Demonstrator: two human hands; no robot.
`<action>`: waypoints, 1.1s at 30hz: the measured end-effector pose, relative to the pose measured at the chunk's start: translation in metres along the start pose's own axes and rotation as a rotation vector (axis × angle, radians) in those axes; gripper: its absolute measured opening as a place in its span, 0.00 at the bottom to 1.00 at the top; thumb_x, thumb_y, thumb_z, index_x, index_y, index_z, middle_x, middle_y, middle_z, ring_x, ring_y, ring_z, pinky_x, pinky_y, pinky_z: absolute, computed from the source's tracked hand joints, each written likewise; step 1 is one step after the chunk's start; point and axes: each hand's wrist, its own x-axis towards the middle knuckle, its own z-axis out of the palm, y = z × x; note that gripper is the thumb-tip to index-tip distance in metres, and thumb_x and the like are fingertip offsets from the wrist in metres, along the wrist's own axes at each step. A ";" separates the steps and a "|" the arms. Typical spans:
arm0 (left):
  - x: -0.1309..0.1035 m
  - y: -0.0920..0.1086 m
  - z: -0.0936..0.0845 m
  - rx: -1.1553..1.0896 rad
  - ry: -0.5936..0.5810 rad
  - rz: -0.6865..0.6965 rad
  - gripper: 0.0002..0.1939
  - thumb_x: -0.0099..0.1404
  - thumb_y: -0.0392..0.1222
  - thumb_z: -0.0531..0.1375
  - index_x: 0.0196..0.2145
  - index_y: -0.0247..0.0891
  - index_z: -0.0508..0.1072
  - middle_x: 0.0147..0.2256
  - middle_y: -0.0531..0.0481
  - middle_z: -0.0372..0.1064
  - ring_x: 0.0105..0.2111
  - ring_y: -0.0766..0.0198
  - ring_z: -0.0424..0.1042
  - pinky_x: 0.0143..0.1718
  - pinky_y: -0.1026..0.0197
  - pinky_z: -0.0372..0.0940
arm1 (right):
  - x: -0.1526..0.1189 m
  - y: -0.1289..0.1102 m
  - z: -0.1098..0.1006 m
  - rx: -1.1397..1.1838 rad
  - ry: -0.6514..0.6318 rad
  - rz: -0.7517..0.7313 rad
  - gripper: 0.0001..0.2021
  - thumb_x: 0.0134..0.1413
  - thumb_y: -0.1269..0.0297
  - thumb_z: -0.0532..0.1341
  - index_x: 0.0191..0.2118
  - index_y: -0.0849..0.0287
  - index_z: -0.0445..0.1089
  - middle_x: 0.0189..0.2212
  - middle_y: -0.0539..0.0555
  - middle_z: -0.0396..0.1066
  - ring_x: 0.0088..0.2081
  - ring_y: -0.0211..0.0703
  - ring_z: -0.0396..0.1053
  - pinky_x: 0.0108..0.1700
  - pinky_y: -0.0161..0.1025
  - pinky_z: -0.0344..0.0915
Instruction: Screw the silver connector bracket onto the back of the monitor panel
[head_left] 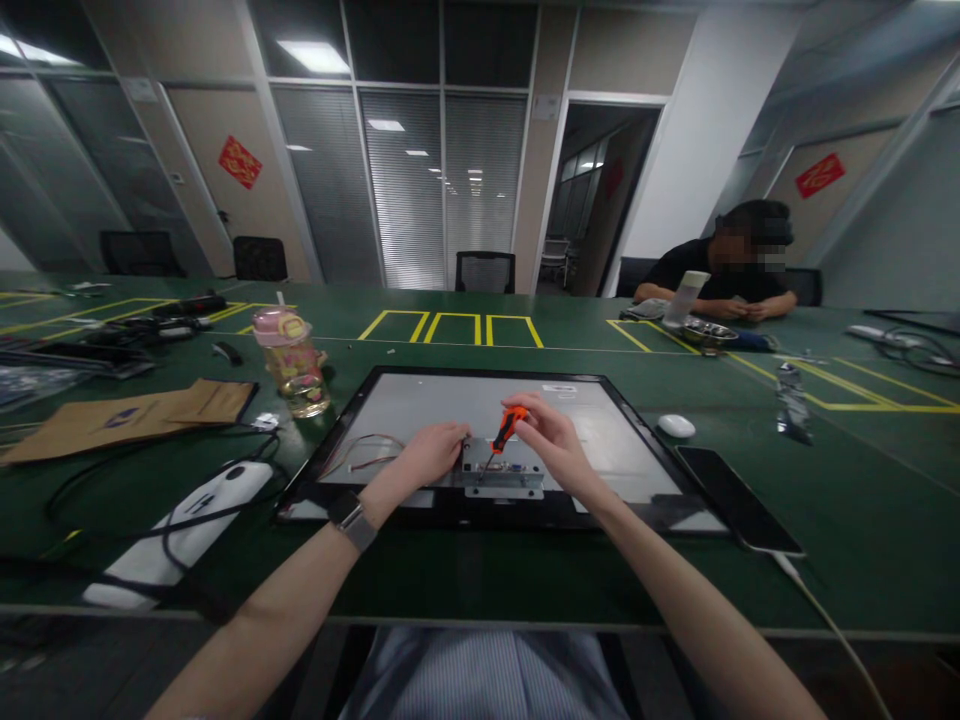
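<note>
A display panel (630,440) with a pale grey back and black frame lies flat on the table before me. On its near part sits a silver metal bracket (510,491) with connectors along it. My right hand (559,440) grips an orange and black screwdriver (510,425), tilted, its tip pointing down at the bracket's left part. Whether the tip sits in a screw is too small to tell. My left hand (431,455) has its fingers closed at the bracket's upper left corner, holding it. Thin wires (367,450) lie on the panel beside my left hand.
Left of the panel stand a pink-lidded bottle (292,360), a white power strip (187,530) with black cables, and a brown paper envelope (127,420). To the right lie a phone (739,500) with its cable and a white earbud case (676,426). Another person (720,260) sits across the table.
</note>
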 end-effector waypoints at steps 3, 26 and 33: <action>0.000 0.001 -0.001 -0.013 -0.002 -0.008 0.17 0.69 0.33 0.48 0.50 0.39 0.69 0.47 0.43 0.74 0.47 0.55 0.73 0.48 0.56 0.65 | -0.001 0.002 0.000 -0.010 0.027 -0.008 0.11 0.58 0.57 0.64 0.45 0.52 0.75 0.39 0.54 0.70 0.42 0.43 0.71 0.46 0.41 0.70; 0.000 0.000 0.001 -0.010 0.009 0.003 0.17 0.68 0.33 0.48 0.50 0.39 0.70 0.48 0.43 0.74 0.47 0.54 0.74 0.49 0.55 0.66 | -0.004 -0.001 0.002 0.066 -0.063 0.003 0.15 0.66 0.62 0.54 0.56 0.48 0.66 0.54 0.56 0.70 0.53 0.48 0.72 0.56 0.51 0.68; 0.001 0.000 0.001 -0.014 0.006 0.003 0.17 0.68 0.32 0.48 0.51 0.39 0.70 0.48 0.43 0.73 0.48 0.55 0.73 0.50 0.55 0.65 | -0.002 0.004 0.000 -0.082 0.048 -0.026 0.14 0.58 0.62 0.63 0.50 0.50 0.72 0.41 0.54 0.73 0.41 0.44 0.74 0.45 0.45 0.74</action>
